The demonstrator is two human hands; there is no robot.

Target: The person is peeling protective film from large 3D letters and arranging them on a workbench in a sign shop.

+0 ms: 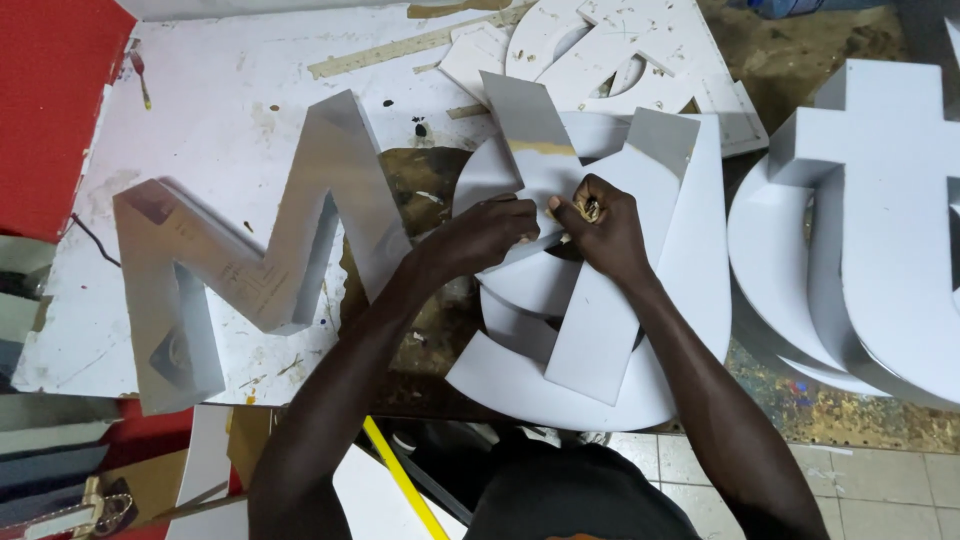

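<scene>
What the right hand (600,225) pinches is too small to tell, the left hand (495,232) hides its own fingertips, both arms cover part of the white letter (600,330), and the right edge cuts off another white letter (890,240).

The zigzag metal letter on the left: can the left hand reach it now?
Probably yes. The left hand rests on the white foam letter, and the zigzag metal letter lies right beside that forearm, with nothing between them.

Zigzag metal letter shell (250,260), red panel (55,100), yellow strip (405,485), tiled floor (880,490)
</scene>
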